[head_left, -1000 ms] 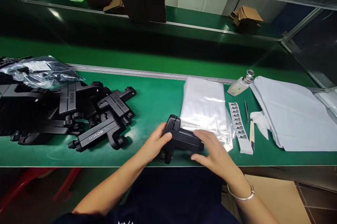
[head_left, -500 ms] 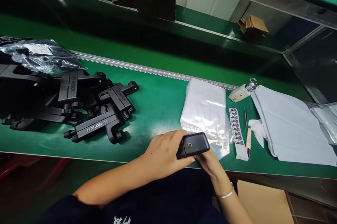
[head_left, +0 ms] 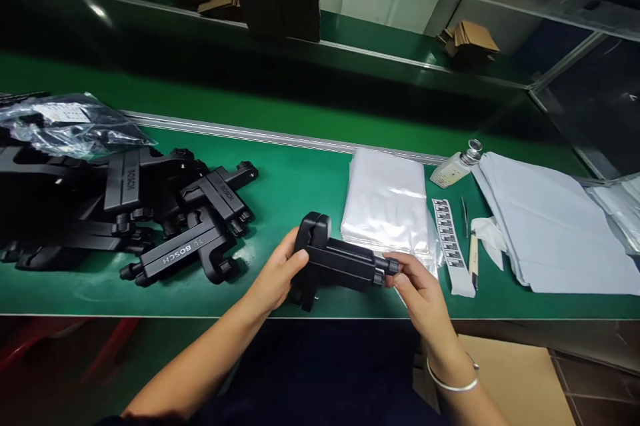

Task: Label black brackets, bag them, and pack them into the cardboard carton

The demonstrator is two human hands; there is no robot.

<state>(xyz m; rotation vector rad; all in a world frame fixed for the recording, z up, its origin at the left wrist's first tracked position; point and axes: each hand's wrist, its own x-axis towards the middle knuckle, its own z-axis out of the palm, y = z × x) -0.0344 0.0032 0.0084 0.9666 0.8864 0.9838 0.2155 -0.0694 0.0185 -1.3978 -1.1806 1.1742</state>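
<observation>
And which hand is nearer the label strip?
Right hand, just left of the label strip, holding one end of the black bracket; left hand, farther left, gripping its other end.

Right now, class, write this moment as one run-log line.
left hand: grips black bracket; right hand: holds end knob; plastic bags: on table

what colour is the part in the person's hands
The part is black, seen best in the head view.

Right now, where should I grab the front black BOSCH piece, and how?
Probably take the BOSCH piece by its straight bar, from above on the near side: that long bar lies uncovered, while one end bends into a hook.
</observation>
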